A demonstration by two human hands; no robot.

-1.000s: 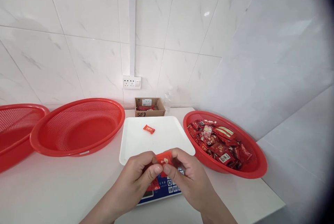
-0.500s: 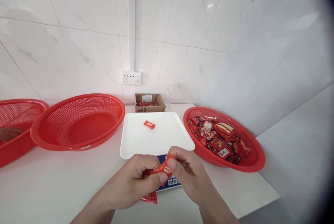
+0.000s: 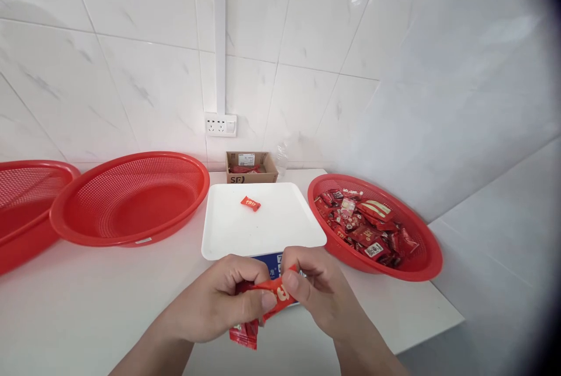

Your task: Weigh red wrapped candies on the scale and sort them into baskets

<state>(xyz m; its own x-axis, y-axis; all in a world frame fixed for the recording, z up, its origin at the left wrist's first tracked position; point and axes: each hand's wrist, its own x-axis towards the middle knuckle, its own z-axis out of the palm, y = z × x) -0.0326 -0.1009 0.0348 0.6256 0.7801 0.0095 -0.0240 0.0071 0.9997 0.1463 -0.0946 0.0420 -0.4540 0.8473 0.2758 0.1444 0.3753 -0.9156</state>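
Observation:
A small bright-red wrapped candy (image 3: 283,295) with gold lettering is pinched between my two hands, just in front of the scale. My left hand (image 3: 228,300) grips its left end between thumb and fingers. Beneath those same fingers hangs a darker red packet (image 3: 245,334), partly hidden by the hand. At the other end, my right hand (image 3: 313,288) is closed on the candy's tip. Behind my hands is a scale with a white tray (image 3: 263,235) and a blue panel (image 3: 270,264), which they partly cover. One red wrapped candy (image 3: 250,204) lies on the tray.
To the right stands a red perforated basket (image 3: 427,262) with many red packets (image 3: 362,227). Two more red baskets, one nearer (image 3: 131,206) and one cut off by the frame (image 3: 26,218), stand left. A cardboard box (image 3: 252,177) with red packets sits behind the tray, below a wall socket (image 3: 221,125).
The candy between my hands has turned flatter, and the darker packet has shifted slightly left and down. Another hand in the far-left basket has gone out of view. The view has tilted slightly.

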